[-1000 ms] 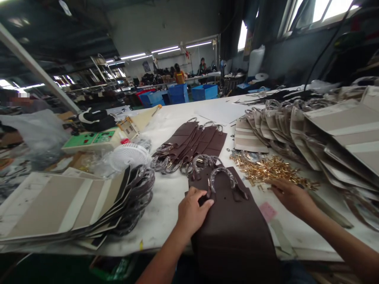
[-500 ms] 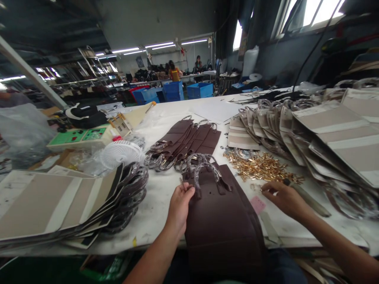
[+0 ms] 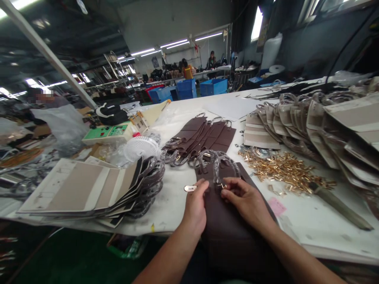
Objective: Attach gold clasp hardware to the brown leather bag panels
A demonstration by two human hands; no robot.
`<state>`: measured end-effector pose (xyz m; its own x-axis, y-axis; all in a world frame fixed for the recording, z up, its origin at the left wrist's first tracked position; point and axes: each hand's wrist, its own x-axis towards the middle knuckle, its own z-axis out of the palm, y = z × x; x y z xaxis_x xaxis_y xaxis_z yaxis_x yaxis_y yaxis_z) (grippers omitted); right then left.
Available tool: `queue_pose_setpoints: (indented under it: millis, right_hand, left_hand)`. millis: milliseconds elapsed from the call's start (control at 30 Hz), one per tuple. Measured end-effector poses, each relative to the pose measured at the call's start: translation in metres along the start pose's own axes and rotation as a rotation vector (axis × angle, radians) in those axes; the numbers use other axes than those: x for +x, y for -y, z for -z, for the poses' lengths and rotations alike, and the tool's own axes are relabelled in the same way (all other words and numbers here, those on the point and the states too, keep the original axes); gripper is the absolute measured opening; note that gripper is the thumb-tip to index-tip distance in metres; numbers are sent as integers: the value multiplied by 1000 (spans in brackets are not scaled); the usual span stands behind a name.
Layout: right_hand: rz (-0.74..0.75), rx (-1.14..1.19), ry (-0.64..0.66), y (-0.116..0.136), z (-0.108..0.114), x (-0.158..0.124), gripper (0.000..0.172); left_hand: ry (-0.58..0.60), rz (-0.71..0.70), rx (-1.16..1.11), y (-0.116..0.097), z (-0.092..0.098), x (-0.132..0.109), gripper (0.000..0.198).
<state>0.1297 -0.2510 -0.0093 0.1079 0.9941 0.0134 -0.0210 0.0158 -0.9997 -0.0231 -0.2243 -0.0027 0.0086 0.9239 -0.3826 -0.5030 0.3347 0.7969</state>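
Note:
A dark brown bag panel [image 3: 225, 213] lies in front of me, its looped handle [image 3: 218, 165] wrapped in clear plastic. My left hand [image 3: 195, 207] is closed at the panel's left edge. A small gold metal plate with a slot [image 3: 190, 188] juts out from its fingers. At the base of the handle, my right hand [image 3: 247, 201] pinches a small gold fitting [image 3: 224, 186] against the handle's end tab. Its fingertips partly cover that fitting. To the right of the panel, loose gold fittings [image 3: 284, 169] lie heaped on the white table [image 3: 319, 221].
More brown panels with handles [image 3: 204, 136] lie beyond. Beige-backed panels are stacked at left [image 3: 79, 185] and right [image 3: 352, 130]. A white fan [image 3: 140, 148] stands by the left stack. A pink paper slip [image 3: 276, 206] and a dark-tipped, greenish long tool [image 3: 340, 205] lie at right.
My right hand has come from beside the gold heap to the handle's base with a fitting. The slotted plate in my left hand now shows clearly. The view has swung left.

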Motion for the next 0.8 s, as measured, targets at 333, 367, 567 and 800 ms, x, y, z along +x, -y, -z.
queue_pose_setpoints:
  millis: [333,367,567,800]
  right_hand:
    - [8,-235,-61,-27,0,-3,31]
    - [10,-255,-75,-24,-3,-4,31]
    - [83,-395,-154,-13,-17,-9,25]
    - [257,-579,-130,-21,-22,-14,24]
  left_hand:
    - [204,-62,551,-11,44,0,47]
    - [192,-65,549,-10,45,0,46]
    - [124,-128,572,-2,44,-2,39]
    - [48,-253,614,5,32,-7,22]
